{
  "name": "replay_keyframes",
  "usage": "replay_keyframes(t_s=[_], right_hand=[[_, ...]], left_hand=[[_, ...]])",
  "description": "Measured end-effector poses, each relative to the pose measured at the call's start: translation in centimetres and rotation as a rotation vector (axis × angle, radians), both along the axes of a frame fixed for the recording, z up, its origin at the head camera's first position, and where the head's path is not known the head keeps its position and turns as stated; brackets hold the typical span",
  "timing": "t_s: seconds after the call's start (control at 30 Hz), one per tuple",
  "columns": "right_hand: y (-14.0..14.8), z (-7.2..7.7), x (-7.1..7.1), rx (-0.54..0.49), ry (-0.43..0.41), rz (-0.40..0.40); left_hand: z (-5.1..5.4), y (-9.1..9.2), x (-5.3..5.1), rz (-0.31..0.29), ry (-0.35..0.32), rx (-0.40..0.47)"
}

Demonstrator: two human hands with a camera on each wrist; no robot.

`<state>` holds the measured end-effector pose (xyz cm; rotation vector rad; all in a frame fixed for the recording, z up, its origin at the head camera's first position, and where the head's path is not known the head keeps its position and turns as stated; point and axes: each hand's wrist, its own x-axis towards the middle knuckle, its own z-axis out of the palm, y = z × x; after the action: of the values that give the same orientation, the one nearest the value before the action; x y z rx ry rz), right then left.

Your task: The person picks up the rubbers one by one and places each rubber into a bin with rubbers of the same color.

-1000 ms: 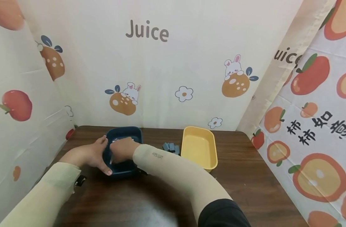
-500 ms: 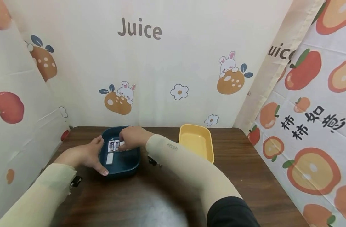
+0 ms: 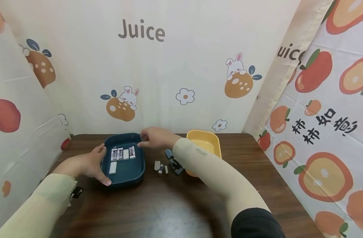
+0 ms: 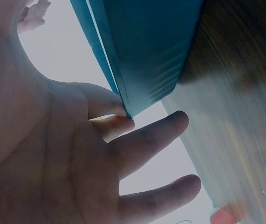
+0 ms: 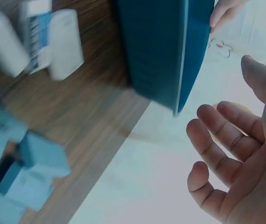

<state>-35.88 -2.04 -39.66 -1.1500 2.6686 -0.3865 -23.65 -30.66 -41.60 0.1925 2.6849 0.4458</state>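
In the head view, a dark blue tray [image 3: 125, 182] stands on the left half of the table. Inside it, several rectangular erasers [image 3: 132, 152] lie in a row, some with printed sleeves, and a plain white eraser [image 3: 113, 167] lies nearer me. My left hand [image 3: 87, 163] steadies the tray's left side with spread fingers; the left wrist view shows fingertips at its rim. Above the right rim hovers my right hand [image 3: 159, 137]; in the right wrist view its fingers are loosely bent, holding nothing, apart from the tray.
Right of the tray lie a few whitish eraser pieces [image 3: 161, 169], one with a printed sleeve. Beside them is a cluster of grey-blue blocks [image 3: 177, 168]. A yellow tray [image 3: 203, 143], partly behind my right forearm, stands farther right. Printed curtains bound the table at the back and sides.
My right hand has lifted away from the erasers inside the blue tray and moved right, uncovering the row. The left hand stays at the tray's left side. The head view has shifted slightly.
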Motion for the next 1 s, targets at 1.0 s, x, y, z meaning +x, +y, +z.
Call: replay_keyframes(t_s=[1.0], right_hand=[[2.7,-5.4,0.3,0.340,-0.132,0.058]], left_hand=[[-0.2,0.1,-0.2,0.006,-0.003,-0.012]])
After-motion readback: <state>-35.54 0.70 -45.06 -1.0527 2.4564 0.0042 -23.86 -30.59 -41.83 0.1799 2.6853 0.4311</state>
